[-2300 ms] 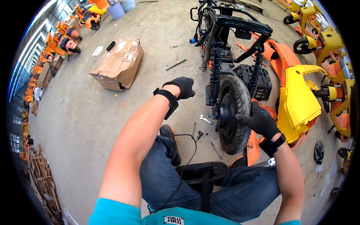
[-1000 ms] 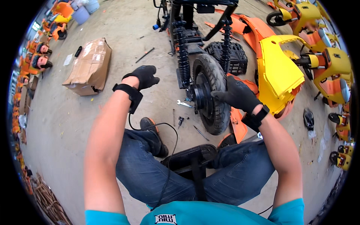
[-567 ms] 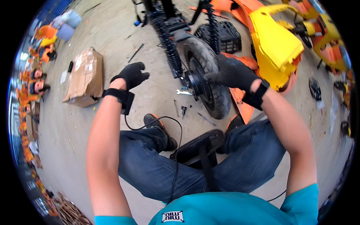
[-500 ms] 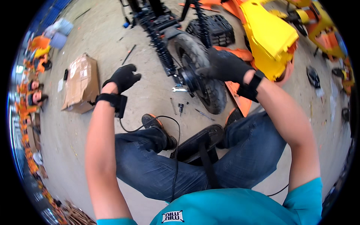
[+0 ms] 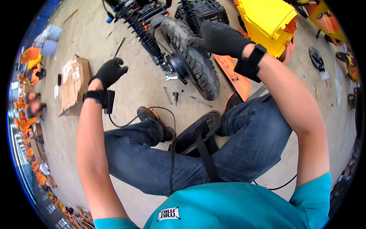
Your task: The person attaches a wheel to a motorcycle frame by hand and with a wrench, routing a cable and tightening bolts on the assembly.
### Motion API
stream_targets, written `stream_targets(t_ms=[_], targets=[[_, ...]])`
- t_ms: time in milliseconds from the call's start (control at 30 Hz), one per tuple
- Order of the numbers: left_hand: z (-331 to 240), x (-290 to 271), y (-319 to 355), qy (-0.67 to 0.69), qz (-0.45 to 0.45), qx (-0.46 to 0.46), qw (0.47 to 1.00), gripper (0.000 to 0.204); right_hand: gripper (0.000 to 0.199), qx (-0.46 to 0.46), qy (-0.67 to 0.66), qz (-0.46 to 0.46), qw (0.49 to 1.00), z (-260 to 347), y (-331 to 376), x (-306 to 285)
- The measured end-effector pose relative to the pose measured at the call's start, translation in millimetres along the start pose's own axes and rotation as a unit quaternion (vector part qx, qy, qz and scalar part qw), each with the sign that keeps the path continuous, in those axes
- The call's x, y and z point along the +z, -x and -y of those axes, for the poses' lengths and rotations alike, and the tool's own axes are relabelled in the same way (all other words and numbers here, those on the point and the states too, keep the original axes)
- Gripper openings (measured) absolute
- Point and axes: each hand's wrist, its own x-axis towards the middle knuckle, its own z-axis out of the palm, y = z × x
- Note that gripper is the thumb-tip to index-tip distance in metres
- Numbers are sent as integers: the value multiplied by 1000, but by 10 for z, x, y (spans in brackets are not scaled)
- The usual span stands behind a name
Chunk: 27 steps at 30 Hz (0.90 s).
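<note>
My right hand (image 5: 225, 40), in a black glove, is at the upper side of a black knobbly wheel (image 5: 207, 78), its thumb reaching across the tyre. The fingers look stretched and apart from the thumb; whether they press on the rubber is hard to see. The wheel sits between two black coil-spring shock absorbers (image 5: 143, 36), with a dark round hub (image 5: 177, 65) on its left side. My left hand (image 5: 108, 72), gloved too, hovers over the floor left of the wheel, empty, with loosely bent fingers. A wrench (image 5: 171, 78) lies below the hub.
On the floor lie a bolt-like part (image 5: 175, 96), a thin spring (image 5: 168, 95) and a slim pen-like tool (image 5: 201, 101). A cardboard box (image 5: 74, 84) stands left. Yellow (image 5: 267, 23) and orange panels (image 5: 233, 74) are at right. A black cable hangs from my left wrist.
The view has shifted, so the wheel and parts sit higher and further left. The tyre tread, blurred before, is now sharp. My right hand stays by the tyre, my left stays raised.
</note>
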Motion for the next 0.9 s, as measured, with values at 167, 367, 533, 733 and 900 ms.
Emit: stream_targets(t_ms=[167, 367, 533, 733, 900], targets=[[-59, 14, -55, -23, -16, 4, 1000, 48, 60, -27, 16, 20, 999, -55, -4, 53], [-370, 265, -87, -72, 1, 20, 997, 45, 63, -100, 0, -42, 994, -24, 13, 252], [-699, 929, -123, 10, 43, 28, 999, 40, 69, -101, 0, -17, 995, 55, 28, 339], [-913, 1782, -220, 205, -43, -37, 977, 37, 73, -112, 51, 7, 992, 102, -23, 303], [-940, 1857, -383, 211, -86, 1, 974, 26, 74, -133, 50, -32, 989, 52, -6, 325]])
